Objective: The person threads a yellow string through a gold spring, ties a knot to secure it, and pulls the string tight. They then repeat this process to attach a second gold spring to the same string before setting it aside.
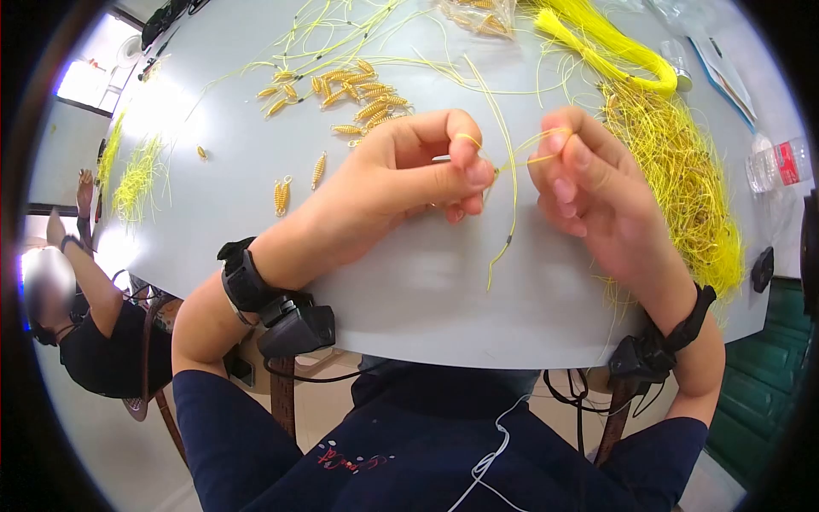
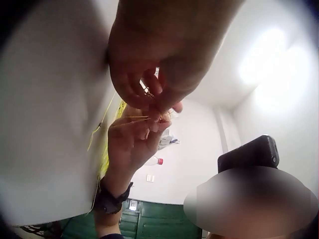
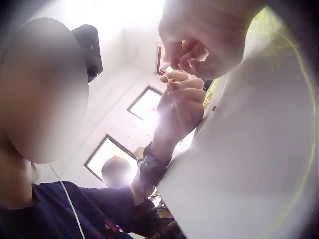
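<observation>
Above the counter [image 1: 409, 311], the yellow line [image 1: 541, 159], pinched by the left hand [image 1: 409, 175] and right hand [image 1: 601, 183], should be tensioned evenly without slipping.

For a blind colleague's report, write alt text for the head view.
A person's left hand and right hand pinch thin yellow line above a grey table. Gold coils lie scattered near the left hand; a tangled yellow heap lies beside the right.

The grey table [image 1: 409, 320] is carrying gold spring coils [image 1: 372, 109] just beyond the left hand [image 1: 397, 179]; tangled yellow strands [image 1: 691, 192] are lying beside the right hand [image 1: 601, 183].
</observation>
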The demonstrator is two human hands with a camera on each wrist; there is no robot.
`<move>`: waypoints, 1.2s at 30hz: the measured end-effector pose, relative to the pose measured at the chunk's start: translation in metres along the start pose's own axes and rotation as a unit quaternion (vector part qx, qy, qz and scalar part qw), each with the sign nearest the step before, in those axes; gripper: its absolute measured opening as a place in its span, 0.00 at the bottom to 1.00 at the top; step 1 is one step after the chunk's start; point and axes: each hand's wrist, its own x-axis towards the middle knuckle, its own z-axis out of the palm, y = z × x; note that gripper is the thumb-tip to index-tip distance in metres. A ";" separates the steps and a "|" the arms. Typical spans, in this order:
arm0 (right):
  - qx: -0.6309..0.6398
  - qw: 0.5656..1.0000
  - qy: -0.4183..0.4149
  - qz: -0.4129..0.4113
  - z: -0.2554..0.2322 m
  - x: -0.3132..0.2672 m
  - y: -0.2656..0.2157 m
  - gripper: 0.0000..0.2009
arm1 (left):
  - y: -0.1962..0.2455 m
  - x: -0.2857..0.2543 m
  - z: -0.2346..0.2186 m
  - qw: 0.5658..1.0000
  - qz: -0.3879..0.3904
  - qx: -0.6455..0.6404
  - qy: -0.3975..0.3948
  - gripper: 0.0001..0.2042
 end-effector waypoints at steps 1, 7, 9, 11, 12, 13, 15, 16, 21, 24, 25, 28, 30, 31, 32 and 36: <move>0.000 1.000 0.000 0.000 -0.002 0.001 0.001 0.09 | 0.000 0.000 0.000 1.000 0.000 0.000 0.000 0.11; 0.069 0.996 -0.048 -0.042 -0.006 0.003 0.003 0.09 | -0.001 0.000 -0.003 1.000 -0.001 -0.007 0.002 0.14; 0.126 0.991 -0.032 -0.039 -0.007 0.004 0.002 0.09 | -0.003 0.000 -0.006 0.999 0.010 -0.035 0.001 0.11; 0.146 0.987 -0.049 -0.041 -0.009 0.005 0.002 0.09 | 0.000 0.000 -0.001 0.999 0.005 -0.043 0.030 0.08; 0.166 0.983 -0.067 -0.042 -0.010 0.005 0.001 0.08 | 0.001 0.000 0.000 0.997 -0.001 -0.051 0.060 0.06; 0.166 0.983 -0.066 -0.042 -0.009 0.005 0.000 0.08 | 0.000 0.000 0.000 0.997 -0.001 -0.051 0.060 0.06; 0.183 0.976 -0.117 -0.024 -0.007 0.005 -0.003 0.06 | -0.002 -0.001 -0.002 0.996 0.018 -0.058 0.058 0.03; 0.183 0.976 -0.116 -0.023 -0.007 0.005 -0.003 0.06 | -0.003 -0.001 -0.003 0.996 0.017 -0.058 0.058 0.03; 0.211 0.939 -0.270 -0.012 -0.012 0.011 0.002 0.12 | 0.001 -0.003 -0.003 0.998 0.015 -0.040 0.050 0.09; 0.223 0.940 -0.259 0.000 -0.012 0.008 0.000 0.14 | 0.001 -0.002 0.000 0.995 0.011 0.086 0.055 0.13; 0.224 0.940 -0.258 0.000 -0.014 0.009 -0.001 0.14 | 0.001 -0.002 0.001 0.995 0.010 0.086 0.054 0.13; 0.214 0.937 -0.276 -0.027 -0.017 0.010 -0.005 0.13 | 0.002 -0.003 0.003 0.992 -0.003 0.122 0.037 0.14; 0.219 0.958 -0.182 -0.026 -0.015 0.008 -0.008 0.11 | 0.004 -0.003 0.003 0.988 -0.012 0.148 0.036 0.14; 0.219 0.958 -0.182 -0.025 -0.014 0.007 -0.007 0.11 | 0.004 -0.003 0.003 0.988 -0.012 0.147 0.036 0.14; 0.204 0.966 -0.154 -0.043 -0.013 0.008 -0.006 0.10 | 0.004 -0.003 0.002 0.988 -0.022 0.152 0.007 0.14; 0.150 0.983 -0.067 -0.087 -0.008 0.007 -0.001 0.10 | 0.007 -0.005 0.004 0.987 -0.035 0.158 -0.024 0.13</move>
